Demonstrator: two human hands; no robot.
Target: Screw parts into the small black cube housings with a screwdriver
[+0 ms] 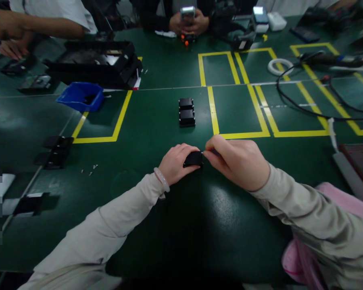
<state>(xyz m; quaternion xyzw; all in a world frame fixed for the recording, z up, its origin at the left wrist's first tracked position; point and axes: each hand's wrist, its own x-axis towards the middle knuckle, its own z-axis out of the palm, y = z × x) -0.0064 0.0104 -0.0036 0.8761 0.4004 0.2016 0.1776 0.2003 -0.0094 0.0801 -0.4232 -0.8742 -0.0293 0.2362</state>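
Note:
My left hand (177,164) is closed around a small black box-like part (192,159), thumb and fingers on its sides, and keeps it down at the table. At the right end of that part, my right hand (237,161) has thumb and forefinger pinched together. A tiny silvery bit shows by those fingertips, but what they pinch is too small to make out. Just beyond stand two similar black parts (186,112), side by side, with small silvery screws along their edges. Several loose screws (93,166) lie to the left of my left hand.
More black parts (56,151) lie at the left. A blue bin (81,96) and stacked black trays (99,64) stand farther back. Yellow tape (245,135) marks the green table. Cables (290,100) and a white tape roll (280,67) lie right. People sit opposite, one holding a phone (188,14).

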